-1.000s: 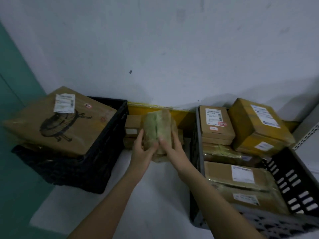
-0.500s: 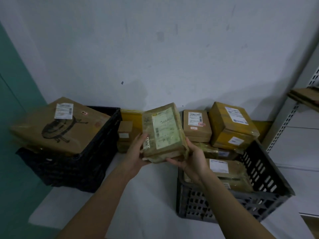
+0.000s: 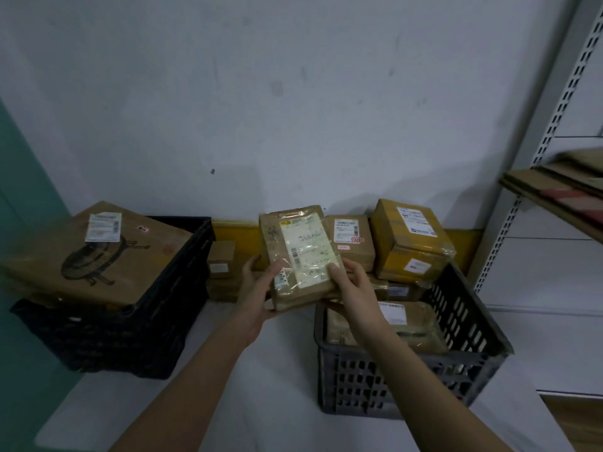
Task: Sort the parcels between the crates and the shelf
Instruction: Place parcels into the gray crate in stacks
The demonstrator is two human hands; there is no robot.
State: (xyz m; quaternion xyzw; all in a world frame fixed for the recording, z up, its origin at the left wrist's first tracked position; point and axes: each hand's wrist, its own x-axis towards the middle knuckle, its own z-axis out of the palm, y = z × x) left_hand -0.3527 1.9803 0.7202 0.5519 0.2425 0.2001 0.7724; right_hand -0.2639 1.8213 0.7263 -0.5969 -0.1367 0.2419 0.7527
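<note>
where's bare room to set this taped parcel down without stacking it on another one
The bare white floor between the black plastic crate and the grey slotted crate is free. The black crate is capped by a big brown cardboard box. The grey crate is piled with parcels, and small brown boxes crowd the wall gap. Both hands grip the tape-wrapped brown parcel.

We count two crates: one black [image 3: 137, 321], one grey [image 3: 408, 376]. Parcels: one large on the black crate [image 3: 98, 256], one held in two hands [image 3: 300, 256], two stacked high over the grey crate [image 3: 350, 243] [image 3: 411, 239]; others partly hidden, uncounted.
</note>
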